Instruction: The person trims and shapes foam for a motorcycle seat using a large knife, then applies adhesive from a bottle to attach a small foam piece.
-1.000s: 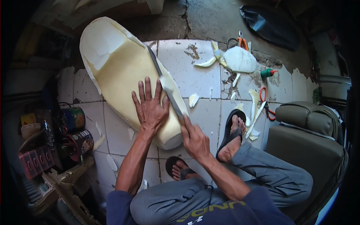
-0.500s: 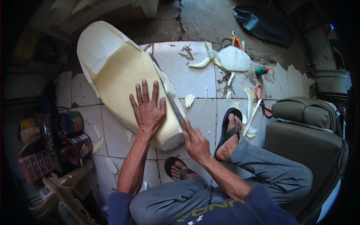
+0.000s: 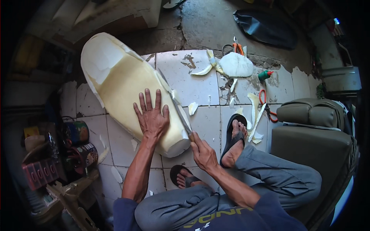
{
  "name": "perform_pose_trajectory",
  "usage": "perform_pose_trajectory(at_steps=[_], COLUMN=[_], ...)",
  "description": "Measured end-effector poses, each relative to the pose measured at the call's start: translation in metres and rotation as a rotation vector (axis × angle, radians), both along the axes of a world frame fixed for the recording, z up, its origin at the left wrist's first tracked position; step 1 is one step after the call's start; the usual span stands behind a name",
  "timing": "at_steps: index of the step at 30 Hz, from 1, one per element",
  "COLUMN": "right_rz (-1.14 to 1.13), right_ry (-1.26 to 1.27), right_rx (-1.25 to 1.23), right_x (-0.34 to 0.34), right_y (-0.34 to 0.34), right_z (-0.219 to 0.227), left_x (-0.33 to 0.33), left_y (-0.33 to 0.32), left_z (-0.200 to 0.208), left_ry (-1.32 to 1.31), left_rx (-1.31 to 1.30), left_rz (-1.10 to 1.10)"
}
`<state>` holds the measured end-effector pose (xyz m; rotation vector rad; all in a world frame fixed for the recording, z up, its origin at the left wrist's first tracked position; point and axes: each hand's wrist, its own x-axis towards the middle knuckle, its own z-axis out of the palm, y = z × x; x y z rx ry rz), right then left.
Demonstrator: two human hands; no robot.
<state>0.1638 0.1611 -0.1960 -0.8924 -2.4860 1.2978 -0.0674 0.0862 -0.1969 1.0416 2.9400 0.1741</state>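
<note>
A long cream foam seat pad point(image 3: 127, 81) lies slanted on the tiles in front of me, its far end whiter and roughly trimmed. My left hand point(image 3: 152, 119) is spread flat on its upper face, fingers pointing away. Along the pad's right edge runs a long, thin knife blade point(image 3: 186, 124), with a thin foam sliver point(image 3: 175, 96) curling beside it. My right hand point(image 3: 204, 154) is closed round the knife's near end, just off the pad's near right corner. The handle is hidden in the fingers.
Foam scraps point(image 3: 193, 108) are strewn on the tiles. Red-handled scissors point(image 3: 273, 115), a green bottle point(image 3: 264, 75) and orange-handled pliers point(image 3: 237, 48) lie to the right. A grey-brown padded seat point(image 3: 308, 154) stands at right, cans point(image 3: 83, 154) at left. A black cover point(image 3: 266, 29) lies farther off.
The view has tilted a little, so the scene sits lower. The knife has slid slightly toward me along the pad's edge, and a foam sliver now sticks out there. My left hand stays put.
</note>
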Motion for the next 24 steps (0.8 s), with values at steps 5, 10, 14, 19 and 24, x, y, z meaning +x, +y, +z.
perform_pose_trajectory(at_steps=[5,10,14,19,24], right_rz=[0.000,0.002,-0.029,-0.228,-0.260], right_ry=[-0.055,-0.034,-0.152,-0.102,0.072], right_rx=[-0.004,-0.020,-0.165,-0.397,-1.016], right_x=[-0.030,-0.006,0.014,0.018,-0.012], right_y=[0.019,0.008,0.011,0.031,0.065], right_z=[-0.005,-0.003,-0.006,-0.019,0.026], left_x=[-0.001,-0.001,-0.001,-0.001,-0.022], left_y=[0.003,0.005,0.003,0.003,-0.031], left_z=[0.004,0.004,0.003,0.017,0.023], left_ry=[-0.030,-0.007,-0.043,-0.110,-0.132], left_rx=[-0.035,-0.001,-0.022,-0.035,-0.074], left_rz=[0.010,0.009,0.008,-0.042,-0.116])
